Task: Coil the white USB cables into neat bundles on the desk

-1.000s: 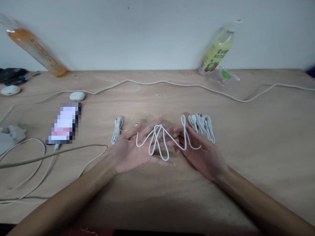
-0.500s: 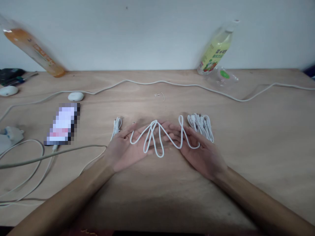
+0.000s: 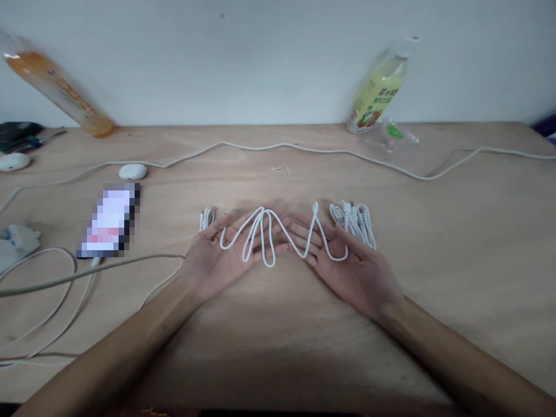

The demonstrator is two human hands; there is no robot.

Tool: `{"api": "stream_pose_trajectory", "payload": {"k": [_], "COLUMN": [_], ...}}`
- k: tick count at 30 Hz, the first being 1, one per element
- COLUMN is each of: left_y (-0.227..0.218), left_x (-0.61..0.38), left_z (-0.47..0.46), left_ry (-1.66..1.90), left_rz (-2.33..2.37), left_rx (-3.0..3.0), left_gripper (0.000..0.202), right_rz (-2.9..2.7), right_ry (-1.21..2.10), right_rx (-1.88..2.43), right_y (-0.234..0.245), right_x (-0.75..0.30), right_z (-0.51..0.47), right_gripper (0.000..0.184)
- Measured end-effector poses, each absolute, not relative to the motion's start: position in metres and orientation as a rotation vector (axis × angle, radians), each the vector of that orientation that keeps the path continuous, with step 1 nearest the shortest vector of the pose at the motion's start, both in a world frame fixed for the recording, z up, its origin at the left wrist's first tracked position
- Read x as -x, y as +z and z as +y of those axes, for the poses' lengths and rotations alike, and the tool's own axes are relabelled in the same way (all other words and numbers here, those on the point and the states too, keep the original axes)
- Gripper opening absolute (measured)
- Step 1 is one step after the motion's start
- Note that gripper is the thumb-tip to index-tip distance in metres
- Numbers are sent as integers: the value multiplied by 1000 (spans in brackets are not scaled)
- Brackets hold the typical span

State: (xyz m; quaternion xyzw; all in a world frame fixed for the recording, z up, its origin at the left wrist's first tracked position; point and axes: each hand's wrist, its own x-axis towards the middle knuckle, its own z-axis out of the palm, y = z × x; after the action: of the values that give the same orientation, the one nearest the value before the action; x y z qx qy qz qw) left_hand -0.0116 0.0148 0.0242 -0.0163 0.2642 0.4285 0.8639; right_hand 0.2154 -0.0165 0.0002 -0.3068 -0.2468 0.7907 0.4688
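Observation:
A thin white cable (image 3: 263, 212) lies in loose loops and zigzags across both upturned palms. My left hand (image 3: 217, 255) is open under its left part, fingers stretched toward the middle. My right hand (image 3: 347, 263) is likewise open, palm up, beneath the right part. The fingertips of the two hands come close together in the middle. Near each thumb, the cable's ends are partly hidden. Behind my left thumb lies a small coiled white cable (image 3: 207, 218). Beyond my right thumb sits a bundle of several coiled white cables (image 3: 354, 220), partly covered by the hand.
A phone (image 3: 110, 220) with a plugged-in cord lies left, near a white earbud case (image 3: 133, 171) and a white power adapter (image 3: 19, 242). A long white cord (image 3: 286, 145) crosses the back. Small ties (image 3: 282, 170), an orange bottle (image 3: 65, 92), a yellow bottle (image 3: 377, 92) and clear plastic (image 3: 395, 136) stand or lie behind.
The cable has shifted slightly left and its loops have spread a little. My fingertips have drawn somewhat apart, with both palms still turned up.

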Motion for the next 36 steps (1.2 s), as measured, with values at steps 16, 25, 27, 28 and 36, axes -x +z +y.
{"api": "stream_pose_trajectory", "payload": {"k": [16,25,27,28,36], "left_y": [14,23,23,23,13], "left_x": [16,12,13,13,21], "left_z": [15,13,12,12,9], "left_ry": [1035,935,893,872,658], "left_rz": [559,584,566,549,416], "left_rx": [-42,-119,-134,-147,-269], "left_gripper": [73,76,76,75,77], "right_rz": [-610,-613,-606,-608,-620], "right_ry": [2069,2077,2082,2082,2098], "right_rx": [673,732,733,729,643], "right_y": [6,1,0,-1,-2], "right_x": [-223,-223,-223,-223,-221], "right_z": [-8,-9,-9,-9,-10], "right_gripper": [46,55,57,59,50]}}
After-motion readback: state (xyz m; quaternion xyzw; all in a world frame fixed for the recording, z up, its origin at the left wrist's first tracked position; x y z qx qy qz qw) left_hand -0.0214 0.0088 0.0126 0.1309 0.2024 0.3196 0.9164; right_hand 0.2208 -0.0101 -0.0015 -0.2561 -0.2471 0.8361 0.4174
